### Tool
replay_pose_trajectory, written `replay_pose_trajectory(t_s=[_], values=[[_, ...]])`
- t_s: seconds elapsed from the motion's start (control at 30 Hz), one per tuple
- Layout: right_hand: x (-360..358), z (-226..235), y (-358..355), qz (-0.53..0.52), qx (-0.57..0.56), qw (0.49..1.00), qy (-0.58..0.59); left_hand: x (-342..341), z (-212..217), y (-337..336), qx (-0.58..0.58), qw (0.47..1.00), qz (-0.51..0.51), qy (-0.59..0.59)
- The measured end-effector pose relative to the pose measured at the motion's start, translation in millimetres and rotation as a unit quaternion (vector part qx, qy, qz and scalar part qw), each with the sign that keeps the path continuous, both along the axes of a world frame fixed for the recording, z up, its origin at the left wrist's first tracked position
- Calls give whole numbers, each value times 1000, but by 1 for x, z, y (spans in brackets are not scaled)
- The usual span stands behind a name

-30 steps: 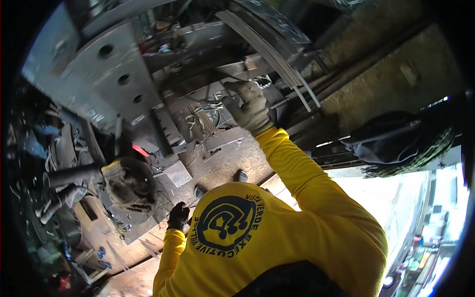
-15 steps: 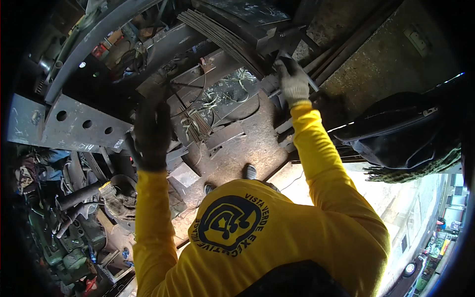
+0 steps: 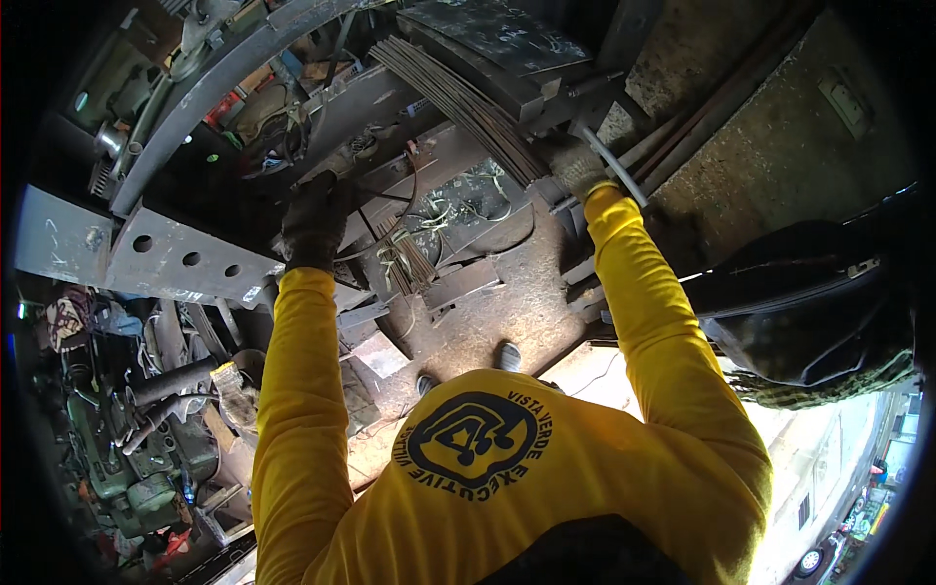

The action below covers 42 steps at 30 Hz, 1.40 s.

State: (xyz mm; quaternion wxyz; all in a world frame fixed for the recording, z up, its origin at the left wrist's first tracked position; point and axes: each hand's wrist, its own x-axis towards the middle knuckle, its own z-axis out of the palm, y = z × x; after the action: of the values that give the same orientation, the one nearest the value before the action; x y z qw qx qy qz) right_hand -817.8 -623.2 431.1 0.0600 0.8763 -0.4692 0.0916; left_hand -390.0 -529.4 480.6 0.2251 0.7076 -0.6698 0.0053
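Note:
My left hand (image 3: 314, 222), in a dark work glove, reaches in among shadowed steel parts beside a plate with round holes (image 3: 191, 259). Its fingers are too dark to make out, and so is whatever they touch. My right hand (image 3: 577, 168) wears a lighter grey-brown knit glove. It is at the near end of a bundle of thin steel rods (image 3: 453, 97), close beside a slanting grey metal bar (image 3: 614, 168). The fingers of this hand are hidden, so its grip does not show. Between the hands lies a small bundle of tied short rods (image 3: 405, 258).
A dark flat steel plate (image 3: 497, 37) lies beyond the rods. Machine parts and a glove (image 3: 234, 395) clutter the left. At the right hangs a black bag (image 3: 804, 302) beside a brown panel (image 3: 751, 136). My feet (image 3: 508, 356) stand on a dirt-stained floor.
The view has shifted slightly. My left hand has gone down and forward among the steel parts. My right hand has moved a little, its fingers now tucked out of sight beside the grey bar.

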Motion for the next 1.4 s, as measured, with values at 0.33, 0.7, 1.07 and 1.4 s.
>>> replay_pose_trajectory(t_s=[0.33, 0.7, 1.07, 1.4], values=[[-9, 20, 98, -115, 42, 926, -358, 5, -1, 1, -15, 1000, -5, 25], [41, 18, 271, -169, 219, 811, -516, 9, -13, 1, -27, 998, -16, -46], [51, 15, 302, -189, 184, 877, -402, 6, -9, 3, 28, 998, -15, -52], [60, 51, 283, -237, 509, 682, -469, 37, -4, 6, -14, 992, -117, -53]])
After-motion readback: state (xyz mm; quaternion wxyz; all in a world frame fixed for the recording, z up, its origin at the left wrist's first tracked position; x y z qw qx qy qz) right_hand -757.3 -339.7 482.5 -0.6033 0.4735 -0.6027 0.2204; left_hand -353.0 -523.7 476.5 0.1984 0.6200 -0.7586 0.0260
